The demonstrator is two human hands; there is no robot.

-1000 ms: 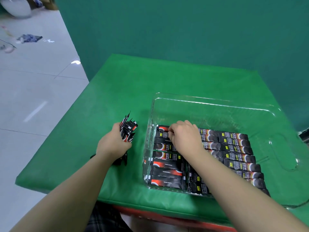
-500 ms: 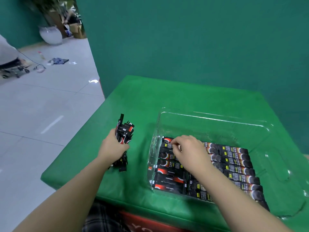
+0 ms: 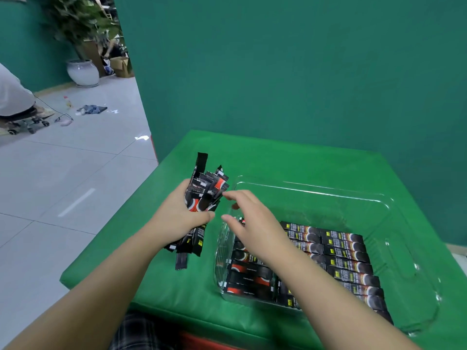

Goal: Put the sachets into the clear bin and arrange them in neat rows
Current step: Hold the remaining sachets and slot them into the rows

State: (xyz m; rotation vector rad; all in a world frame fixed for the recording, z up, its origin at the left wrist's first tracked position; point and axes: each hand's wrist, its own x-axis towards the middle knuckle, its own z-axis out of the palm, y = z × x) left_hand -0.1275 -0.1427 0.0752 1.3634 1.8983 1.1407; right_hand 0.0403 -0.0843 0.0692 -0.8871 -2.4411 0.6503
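Several rows of sachets [image 3: 346, 263] in the clear bin [image 3: 328, 193] are covered by the right forearm [image 3: 328, 294], print is blurred beyond reading, and both arms are cropped at the bottom edge.

surface: table [image 3: 290, 160] with a bright green padded cover, pretty plain, edges a bit rounded

right of the grip: clear bin [image 3: 394, 210] sits straight on the green, just beside the gripped bundle

in the bin: sachets [image 3: 346, 258] lying flat in rows, filling the near part

far part of bin: only the green showing through
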